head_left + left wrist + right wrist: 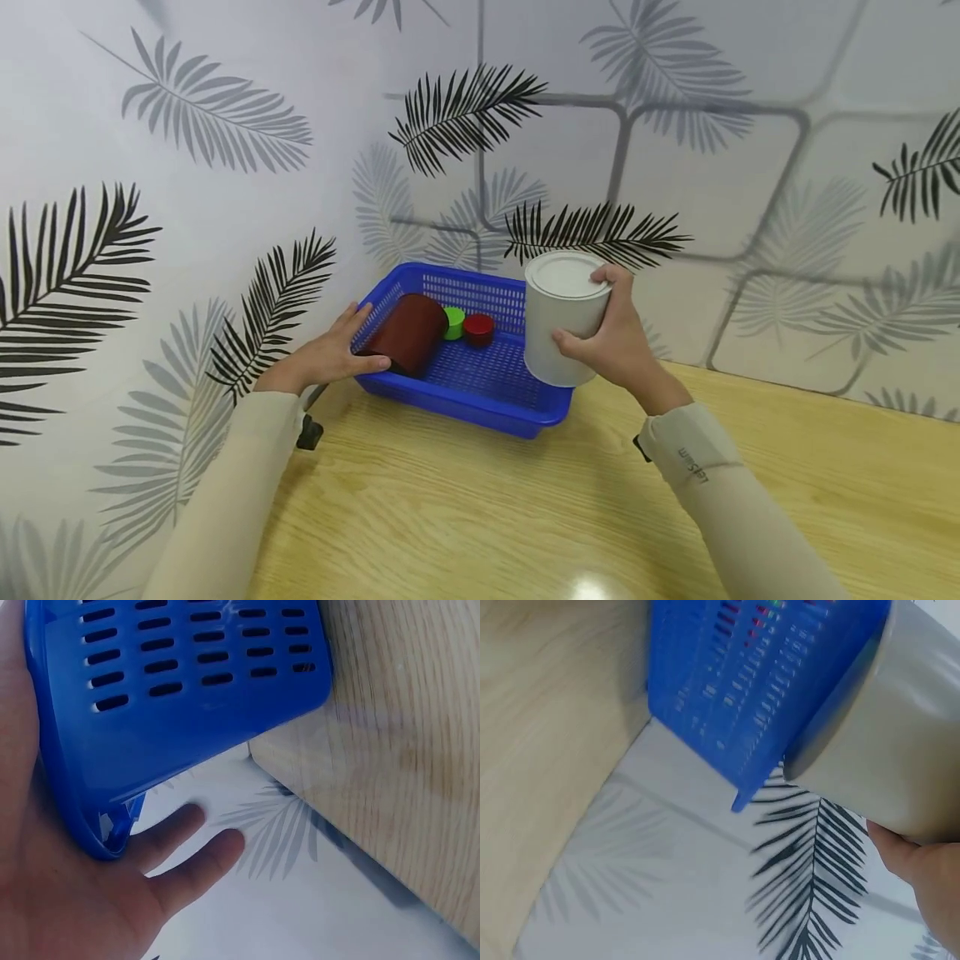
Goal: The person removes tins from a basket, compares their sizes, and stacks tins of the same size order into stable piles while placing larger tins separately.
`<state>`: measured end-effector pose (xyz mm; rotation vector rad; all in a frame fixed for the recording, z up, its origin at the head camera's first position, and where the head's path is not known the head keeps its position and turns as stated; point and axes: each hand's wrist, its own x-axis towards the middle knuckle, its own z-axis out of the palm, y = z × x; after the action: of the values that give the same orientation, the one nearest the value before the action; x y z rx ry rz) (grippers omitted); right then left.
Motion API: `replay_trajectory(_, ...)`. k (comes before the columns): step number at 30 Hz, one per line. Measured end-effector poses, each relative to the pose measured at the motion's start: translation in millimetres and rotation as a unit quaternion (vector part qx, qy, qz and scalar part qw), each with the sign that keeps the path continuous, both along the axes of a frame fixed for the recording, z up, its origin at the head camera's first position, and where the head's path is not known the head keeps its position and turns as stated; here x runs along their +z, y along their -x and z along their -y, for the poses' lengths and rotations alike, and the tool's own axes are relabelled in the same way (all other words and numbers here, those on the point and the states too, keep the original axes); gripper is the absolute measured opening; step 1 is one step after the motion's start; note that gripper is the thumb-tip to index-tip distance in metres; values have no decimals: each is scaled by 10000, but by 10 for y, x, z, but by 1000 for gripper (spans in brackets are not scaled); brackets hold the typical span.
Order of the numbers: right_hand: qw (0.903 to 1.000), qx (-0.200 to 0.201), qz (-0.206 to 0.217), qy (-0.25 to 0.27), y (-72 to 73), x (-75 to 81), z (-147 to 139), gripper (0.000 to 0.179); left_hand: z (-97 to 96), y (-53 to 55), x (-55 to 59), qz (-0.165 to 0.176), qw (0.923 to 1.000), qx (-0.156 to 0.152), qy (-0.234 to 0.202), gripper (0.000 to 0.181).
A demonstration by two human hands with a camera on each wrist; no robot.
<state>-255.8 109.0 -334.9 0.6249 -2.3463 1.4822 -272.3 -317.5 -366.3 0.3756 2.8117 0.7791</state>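
Brown cylinder [411, 332], two caps [478, 331] in basket [480, 375]
Right fingers [617, 275] clamp white can [558, 333], not yet set down; left fingers [199, 870], apart, touch rim [457, 407].

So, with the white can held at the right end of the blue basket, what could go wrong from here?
The white can might catch on the rim, since its base is close to the right end of the blue basket.
It could also slip: only the right hand holds it, by a wide, smooth side.
The brown cylinder lies on its side, so a bump might roll it into the green piece and red piece.
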Motion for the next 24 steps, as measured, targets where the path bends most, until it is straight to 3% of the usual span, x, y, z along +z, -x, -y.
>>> replay_trajectory(4,9999,-30,-167,-35,-76,9,-143,81,-19,2,13,-9,10000,44,-22,119)
replay_trajectory(8,9998,-98,-183,-53,-129,-20,-282,81,25,16,6,-57,9999,-112,23,118)
replay_trajectory(16,9978,-576,-175,-281,-271,-65,-700,80,111,0,11,-68,9997,-252,39,112)
replay_trajectory(24,9932,-986,163,-596,-399,-257,-1217,79,64,8,-11,-256,9992,-306,-61,111)
